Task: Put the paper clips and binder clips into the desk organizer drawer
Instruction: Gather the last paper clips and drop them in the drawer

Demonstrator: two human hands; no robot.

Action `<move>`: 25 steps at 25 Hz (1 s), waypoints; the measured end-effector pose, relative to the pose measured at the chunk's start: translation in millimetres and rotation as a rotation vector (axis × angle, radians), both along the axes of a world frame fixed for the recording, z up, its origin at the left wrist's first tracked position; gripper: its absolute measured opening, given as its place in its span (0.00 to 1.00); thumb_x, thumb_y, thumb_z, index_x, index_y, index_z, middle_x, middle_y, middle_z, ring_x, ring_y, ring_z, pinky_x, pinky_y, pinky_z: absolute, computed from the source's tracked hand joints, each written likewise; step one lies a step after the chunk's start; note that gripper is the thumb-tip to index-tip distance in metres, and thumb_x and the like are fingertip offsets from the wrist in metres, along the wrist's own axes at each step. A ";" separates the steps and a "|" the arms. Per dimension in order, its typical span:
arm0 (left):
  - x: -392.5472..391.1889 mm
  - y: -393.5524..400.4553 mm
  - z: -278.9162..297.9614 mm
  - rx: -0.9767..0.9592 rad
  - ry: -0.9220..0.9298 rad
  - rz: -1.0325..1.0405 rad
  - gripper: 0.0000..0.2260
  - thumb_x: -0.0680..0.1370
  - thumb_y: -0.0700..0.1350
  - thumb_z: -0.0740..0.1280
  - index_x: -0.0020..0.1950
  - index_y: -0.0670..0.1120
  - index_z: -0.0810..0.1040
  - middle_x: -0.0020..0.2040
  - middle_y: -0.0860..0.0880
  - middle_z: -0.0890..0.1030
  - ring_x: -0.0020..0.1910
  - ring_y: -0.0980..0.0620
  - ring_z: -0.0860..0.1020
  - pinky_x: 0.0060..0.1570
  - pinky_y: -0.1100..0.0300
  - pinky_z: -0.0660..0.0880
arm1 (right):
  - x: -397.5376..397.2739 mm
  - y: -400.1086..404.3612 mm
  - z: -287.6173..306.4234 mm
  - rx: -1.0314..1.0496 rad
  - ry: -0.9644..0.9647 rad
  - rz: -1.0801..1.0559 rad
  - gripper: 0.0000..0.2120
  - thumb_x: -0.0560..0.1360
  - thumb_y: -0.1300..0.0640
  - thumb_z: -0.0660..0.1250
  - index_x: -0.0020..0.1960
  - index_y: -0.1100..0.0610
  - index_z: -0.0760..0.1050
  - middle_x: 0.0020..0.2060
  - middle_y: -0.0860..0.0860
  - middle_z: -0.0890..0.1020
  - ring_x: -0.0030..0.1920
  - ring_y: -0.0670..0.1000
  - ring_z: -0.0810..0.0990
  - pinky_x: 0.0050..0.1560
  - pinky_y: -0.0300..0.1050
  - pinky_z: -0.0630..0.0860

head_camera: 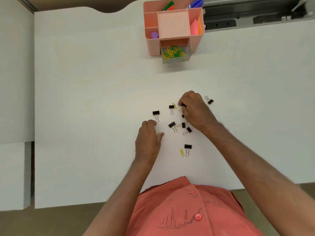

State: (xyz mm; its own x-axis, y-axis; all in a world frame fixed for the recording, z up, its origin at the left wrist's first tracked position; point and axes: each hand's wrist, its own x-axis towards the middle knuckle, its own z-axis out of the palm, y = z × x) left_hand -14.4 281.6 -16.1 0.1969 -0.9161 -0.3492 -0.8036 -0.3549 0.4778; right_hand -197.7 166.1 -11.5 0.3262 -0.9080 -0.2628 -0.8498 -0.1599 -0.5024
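Down on the white counter (85,99), the right hand (196,111) is curled over the middle of a scatter of black binder clips, its fingertips (181,103) pinched round one small binder clip (183,105) whose wire handles poke out below the fingers. Another clip (183,116) lies half hidden under its palm. The left hand (148,140) rests knuckles up at about eight o'clock from the right one, fingers bent loosely; a bit of wire shows beside its thumb, and whether it is gripped cannot be told.

Between the hands lie three binder clips in a cluster (181,127). At ten o'clock from that cluster sits a binder clip (156,114) just beyond the left fingertips, and at twelve o'clock another (171,108) touches a yellow paper clip (174,105). At six o'clock, nearer the person's coral shirt (187,212), a binder clip (187,149) lies just beside a second yellow paper clip (181,152). One lone binder clip (209,100) sits at two o'clock from the right hand.

Well apart, at twelve o'clock on the far edge of the counter, stands the pink desk organizer (153,48). Its clear drawer (176,59) is pulled out and holds a heap of yellow and green paper clips (173,52). The upper compartments hold markers (196,2), sticky notes (196,27) and a purple cap (154,34).
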 end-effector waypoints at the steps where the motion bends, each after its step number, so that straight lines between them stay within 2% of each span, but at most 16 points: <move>1: 1.2 0.0 0.1 0.013 -0.008 0.016 0.15 0.78 0.48 0.73 0.62 0.45 0.74 0.58 0.49 0.76 0.56 0.49 0.77 0.50 0.56 0.73 | -1.5 0.1 0.0 0.005 0.007 -0.021 0.13 0.77 0.69 0.63 0.58 0.59 0.78 0.60 0.51 0.75 0.60 0.54 0.71 0.52 0.54 0.78; 5: 0.0 -1.8 2.2 0.025 -0.042 0.013 0.06 0.80 0.47 0.70 0.53 0.46 0.78 0.51 0.50 0.79 0.49 0.49 0.78 0.46 0.56 0.73 | 4.2 2.5 3.8 -0.022 0.034 -0.068 0.15 0.77 0.63 0.64 0.61 0.54 0.77 0.60 0.49 0.75 0.61 0.53 0.72 0.49 0.51 0.78; 7: -2.4 -3.4 2.5 0.028 -0.041 -0.007 0.02 0.81 0.44 0.68 0.50 0.46 0.79 0.48 0.50 0.79 0.47 0.49 0.79 0.44 0.57 0.71 | 11.1 3.2 4.8 -0.045 0.054 -0.014 0.17 0.79 0.60 0.65 0.66 0.51 0.76 0.61 0.49 0.76 0.61 0.54 0.72 0.52 0.51 0.77; 9: -2.7 -4.8 1.0 0.040 -0.037 -0.023 0.03 0.81 0.40 0.67 0.49 0.45 0.79 0.48 0.49 0.79 0.46 0.48 0.79 0.43 0.58 0.71 | 16.1 1.1 3.9 -0.052 0.115 0.046 0.16 0.80 0.57 0.66 0.68 0.50 0.76 0.61 0.50 0.76 0.61 0.55 0.72 0.55 0.52 0.75; 13: 0.0 -6.1 1.1 0.055 -0.047 -0.057 0.07 0.79 0.37 0.65 0.55 0.45 0.78 0.50 0.48 0.80 0.48 0.47 0.79 0.44 0.56 0.72 | 20.2 -7.9 3.5 -0.057 0.164 0.055 0.08 0.80 0.56 0.66 0.59 0.51 0.78 0.57 0.50 0.76 0.58 0.55 0.73 0.54 0.52 0.75; 16: 1.4 -6.2 1.6 0.049 -0.074 -0.035 0.06 0.79 0.40 0.67 0.55 0.45 0.77 0.50 0.48 0.80 0.47 0.46 0.79 0.43 0.54 0.74 | 24.9 -11.4 2.5 -0.038 0.174 0.061 0.09 0.78 0.55 0.66 0.58 0.52 0.76 0.57 0.50 0.76 0.58 0.55 0.74 0.55 0.52 0.75; 19: 4.0 -5.8 2.7 0.085 -0.110 -0.007 0.04 0.80 0.45 0.69 0.51 0.45 0.80 0.49 0.49 0.81 0.48 0.46 0.80 0.43 0.54 0.75 | 26.6 -8.1 0.5 -0.062 0.152 0.041 0.10 0.78 0.52 0.67 0.59 0.51 0.76 0.57 0.49 0.77 0.58 0.54 0.74 0.55 0.52 0.74; 22: 3.3 -7.3 6.5 0.123 -0.108 -0.030 0.06 0.80 0.44 0.69 0.46 0.45 0.83 0.47 0.49 0.83 0.46 0.46 0.82 0.43 0.54 0.77 | 27.7 -4.1 -2.9 -0.098 0.152 0.008 0.07 0.79 0.51 0.67 0.56 0.50 0.79 0.55 0.48 0.78 0.58 0.54 0.75 0.55 0.51 0.73; 25: 2.8 -13.7 9.3 0.181 -0.117 -0.086 0.09 0.77 0.39 0.67 0.36 0.46 0.79 0.37 0.49 0.79 0.36 0.44 0.76 0.36 0.56 0.75 | 34.9 -10.5 -3.9 -0.049 0.217 -0.034 0.05 0.78 0.53 0.68 0.53 0.52 0.80 0.53 0.50 0.79 0.58 0.55 0.76 0.56 0.51 0.72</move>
